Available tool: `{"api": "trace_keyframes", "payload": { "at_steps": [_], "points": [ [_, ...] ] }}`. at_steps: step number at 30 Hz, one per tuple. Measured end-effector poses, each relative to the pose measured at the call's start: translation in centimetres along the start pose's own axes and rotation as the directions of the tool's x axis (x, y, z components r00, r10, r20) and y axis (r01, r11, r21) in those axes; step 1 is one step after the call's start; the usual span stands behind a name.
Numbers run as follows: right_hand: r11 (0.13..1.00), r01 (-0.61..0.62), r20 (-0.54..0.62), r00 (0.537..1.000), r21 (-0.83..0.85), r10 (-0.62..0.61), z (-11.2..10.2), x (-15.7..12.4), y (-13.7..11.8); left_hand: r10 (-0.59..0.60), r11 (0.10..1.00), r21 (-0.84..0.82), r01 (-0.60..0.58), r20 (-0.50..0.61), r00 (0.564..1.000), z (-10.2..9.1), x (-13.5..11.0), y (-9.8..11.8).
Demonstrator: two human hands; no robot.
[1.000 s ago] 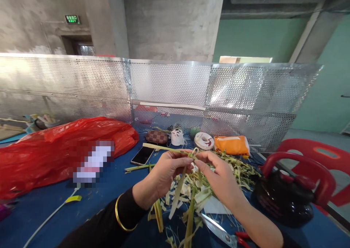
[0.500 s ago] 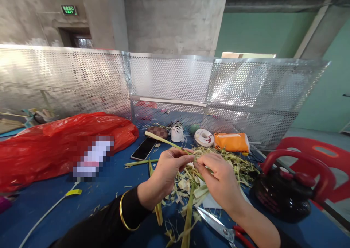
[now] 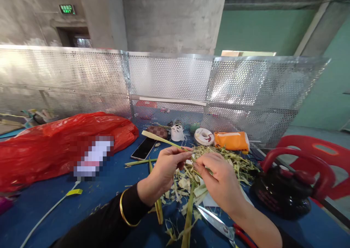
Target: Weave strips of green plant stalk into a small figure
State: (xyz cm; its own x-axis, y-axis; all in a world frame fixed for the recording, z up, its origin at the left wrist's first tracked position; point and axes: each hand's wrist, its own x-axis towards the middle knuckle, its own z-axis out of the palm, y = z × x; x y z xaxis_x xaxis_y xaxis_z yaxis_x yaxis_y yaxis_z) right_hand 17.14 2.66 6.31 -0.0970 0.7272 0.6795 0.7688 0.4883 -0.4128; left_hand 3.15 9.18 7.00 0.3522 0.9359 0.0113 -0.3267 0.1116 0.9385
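My left hand (image 3: 165, 169) pinches a long pale-green plant leaf strip (image 3: 161, 139), whose wide end sticks out up and to the left. Close beside it, my right hand (image 3: 216, 175) is closed in a pinch on the same strip's other part; the fingertips hide much of it. Beneath both hands lies a heap of shredded leaf scraps (image 3: 184, 184). Longer green leaf strips (image 3: 188, 219) lie in front of the heap. Scissors (image 3: 216, 220) with red handles rest open below my right wrist, partly covered by the forearm.
A black kettle (image 3: 281, 195) with a red handle stands at right. Along the back are a white tape roll (image 3: 204, 136), an orange packet (image 3: 232, 141), white string (image 3: 177, 133), a checkered pouch (image 3: 158, 132) and a phone (image 3: 143, 148). A red plastic bag (image 3: 68, 135) covers the left side.
My hands have drawn slightly apart along the leaf strip, and its wide end has shifted a little to the left. The other things keep their places.
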Motion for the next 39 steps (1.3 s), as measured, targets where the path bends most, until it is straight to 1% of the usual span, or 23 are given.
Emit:
{"api": "trace_keyframes", "payload": {
  "at_steps": [5,7,9,10,12,14,15,16,18,19,20,21,22,25,27,31,33,34,36,39],
  "points": [
    [0.995,-0.098,0.021,0.995,-0.003,0.098,0.3,0.0,0.9,-0.126,0.99,-0.057,0.131,0.092,0.988,-0.8,0.3,0.6],
    [0.995,-0.1,0.026,0.995,-0.026,0.1,0.2,0.1,1.1,-0.138,0.989,-0.039,0.143,0.111,0.984,-0.9,0.4,0.6],
    [0.997,-0.07,0.012,0.997,-0.032,0.07,0.2,0.1,1.1,-0.119,0.993,0.003,0.12,0.119,0.986,-0.9,0.5,0.5],
    [0.998,-0.057,-0.015,0.998,-0.028,0.057,0.1,0.2,1.2,-0.115,0.993,0.018,0.114,0.12,0.986,-0.9,0.5,0.4],
    [0.998,-0.057,-0.111,0.992,-0.015,0.055,-0.1,0.3,1.4,-0.121,0.993,0.022,0.119,0.128,0.984,-1.0,0.5,0.3],
    [0.997,-0.079,-0.201,0.976,0.016,0.081,-0.4,0.6,1.9,-0.139,0.99,0.006,0.14,0.168,0.976,-1.1,0.6,0.3],
    [0.994,-0.095,-0.198,0.975,0.046,0.102,-0.5,0.8,2.2,-0.147,0.988,-0.006,0.152,0.199,0.969,-1.2,0.6,0.4],
    [0.989,-0.114,-0.147,0.981,0.094,0.127,-0.7,1.0,2.5,-0.158,0.986,-0.017,0.166,0.232,0.96,-1.3,0.6,0.5],
    [0.961,-0.17,0.053,0.985,0.22,0.162,-0.9,1.4,2.9,-0.185,0.978,-0.042,0.205,0.284,0.941,-1.4,0.6,0.7],
    [0.939,-0.202,0.154,0.974,0.278,0.164,-1.0,1.6,3.0,-0.197,0.973,-0.056,0.224,0.301,0.933,-1.5,0.6,0.7],
    [0.918,-0.227,0.228,0.961,0.324,0.157,-1.0,1.7,2.9,-0.207,0.968,-0.07,0.24,0.311,0.928,-1.5,0.6,0.7],
    [0.902,-0.244,0.265,0.952,0.356,0.152,-0.9,1.7,2.8,-0.217,0.963,-0.083,0.255,0.316,0.924,-1.5,0.6,0.7],
    [0.892,-0.253,0.272,0.95,0.375,0.155,-0.8,1.7,2.6,-0.227,0.959,-0.093,0.269,0.319,0.92,-1.5,0.7,0.6],
    [0.899,-0.245,0.197,0.963,0.362,0.184,-0.6,1.5,2.2,-0.256,0.945,-0.114,0.307,0.324,0.911,-1.6,0.8,0.4],
    [0.924,-0.208,0.137,0.975,0.32,0.172,-0.5,1.3,2.1,-0.27,0.936,-0.128,0.328,0.335,0.903,-1.7,0.8,0.3],
    [0.979,-0.067,0.05,0.997,0.193,0.058,-0.2,1.1,2.4,-0.314,0.906,-0.17,0.387,0.343,0.885,-1.6,0.9,0.2],
    [0.99,-0.001,0.021,1.0,0.139,-0.002,0.1,1.2,2.8,-0.333,0.896,-0.186,0.404,0.322,0.886,-1.5,0.9,-0.1],
    [0.992,0.016,0.009,1.0,0.124,-0.018,0.3,1.2,3.0,-0.333,0.898,-0.187,0.399,0.304,0.893,-1.4,0.9,-0.2],
    [0.992,0.01,-0.006,1.0,0.123,-0.009,0.6,1.3,3.3,-0.316,0.915,-0.17,0.366,0.266,0.911,-1.4,0.9,-0.5],
    [0.981,-0.041,0.037,0.999,0.189,0.035,0.6,1.6,3.6,-0.252,0.955,-0.097,0.281,0.241,0.937,-1.3,0.8,-0.4]
  ]
}}
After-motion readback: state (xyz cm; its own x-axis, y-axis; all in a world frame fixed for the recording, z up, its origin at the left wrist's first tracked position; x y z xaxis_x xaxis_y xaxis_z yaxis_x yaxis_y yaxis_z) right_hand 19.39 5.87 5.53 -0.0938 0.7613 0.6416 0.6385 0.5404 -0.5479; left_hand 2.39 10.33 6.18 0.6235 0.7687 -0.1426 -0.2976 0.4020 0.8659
